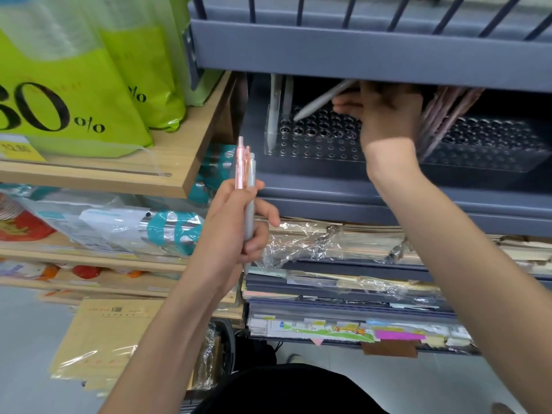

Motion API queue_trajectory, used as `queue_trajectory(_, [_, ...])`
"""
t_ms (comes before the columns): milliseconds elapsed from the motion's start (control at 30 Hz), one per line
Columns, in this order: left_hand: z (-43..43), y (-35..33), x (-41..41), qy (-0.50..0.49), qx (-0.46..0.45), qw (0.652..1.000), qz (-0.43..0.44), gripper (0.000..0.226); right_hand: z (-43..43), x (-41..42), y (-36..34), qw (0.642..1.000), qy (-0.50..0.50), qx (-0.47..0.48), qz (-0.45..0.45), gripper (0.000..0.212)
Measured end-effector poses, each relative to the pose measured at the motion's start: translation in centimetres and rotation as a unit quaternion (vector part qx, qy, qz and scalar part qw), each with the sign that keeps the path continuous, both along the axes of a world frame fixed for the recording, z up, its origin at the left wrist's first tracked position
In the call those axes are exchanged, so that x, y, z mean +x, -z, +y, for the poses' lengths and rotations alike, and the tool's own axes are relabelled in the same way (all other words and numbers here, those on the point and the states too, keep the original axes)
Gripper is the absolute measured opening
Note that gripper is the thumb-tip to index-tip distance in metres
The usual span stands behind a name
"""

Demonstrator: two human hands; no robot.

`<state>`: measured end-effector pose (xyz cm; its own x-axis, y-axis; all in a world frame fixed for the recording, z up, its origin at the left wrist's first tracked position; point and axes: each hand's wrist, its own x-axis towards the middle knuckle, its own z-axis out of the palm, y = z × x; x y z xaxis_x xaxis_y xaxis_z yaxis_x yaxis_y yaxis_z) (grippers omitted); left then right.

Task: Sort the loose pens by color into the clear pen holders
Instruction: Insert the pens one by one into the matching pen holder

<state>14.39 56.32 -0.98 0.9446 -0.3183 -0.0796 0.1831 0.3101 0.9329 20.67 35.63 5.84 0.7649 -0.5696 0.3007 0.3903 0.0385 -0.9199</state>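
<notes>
My left hand (236, 231) grips a small bundle of loose pens (246, 174), pink ones and a pale grey-blue one, held upright in front of the blue shelf. My right hand (385, 115) reaches into the shelf and pinches a grey pen (324, 100), tilted with its tip just over the holes of the left clear pen holder (313, 138). One grey pen (273, 115) stands at that holder's left end. To the right, a second clear pen holder (490, 144) has several pink pens (448, 112) leaning at its left end, partly hidden by my hand.
The blue shelf above (358, 52) overhangs the holders and leaves little headroom. Green bags (74, 85) stand on a wooden shelf (119, 174) at the left. Stacked notebooks and wrapped paper goods (343, 279) fill the shelves below.
</notes>
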Motion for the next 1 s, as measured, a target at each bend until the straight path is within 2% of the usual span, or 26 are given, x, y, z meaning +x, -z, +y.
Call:
queue_trajectory(67, [0.0,-0.1,0.1,0.003,-0.012,1.0,0.0,0.017,-0.1,0.9,0.2,1.0,0.004,-0.022,0.0,0.018])
queue_trajectory(167, [0.2,0.0,0.0,-0.006,-0.004,1.0,-0.013,0.009,0.2,1.7,0.8,0.994,0.005,-0.107,0.029,0.032])
queue_trajectory(233, [0.5,0.1,-0.1,-0.013,0.017,1.0,-0.017,0.013,0.7,1.9,0.8,0.983,0.016,-0.172,0.064,0.036])
queue_trajectory(333, [0.9,0.2,-0.1,-0.017,0.055,0.998,-0.03,0.019,1.7,2.3,0.3,0.953,0.016,-0.277,0.119,0.035])
queue_trajectory(433, [1.4,0.2,-0.1,-0.014,0.071,0.997,-0.041,0.021,2.3,2.5,-0.4,0.924,-0.003,-0.351,0.148,0.023])
queue_trajectory(533, [2.0,0.3,-0.1,-0.011,0.063,0.997,-0.034,0.022,2.5,2.8,-0.6,0.883,-0.016,-0.421,0.208,0.042])
queue_trajectory(600, [2.4,0.4,0.0,-0.009,0.044,0.999,-0.019,0.02,2.9,3.0,-0.6,0.877,-0.018,-0.43,0.214,0.045])
queue_trajectory(733, [3.1,0.3,0.1,-0.008,0.019,1.0,-0.011,0.016,3.7,3.8,-0.7,0.905,0.016,-0.389,0.168,0.04])
queue_trajectory(1000, [3.6,-0.1,-0.2,-0.005,0.072,0.995,-0.062,0.021,3.2,3.9,0.0,0.914,0.044,-0.373,0.154,0.044])
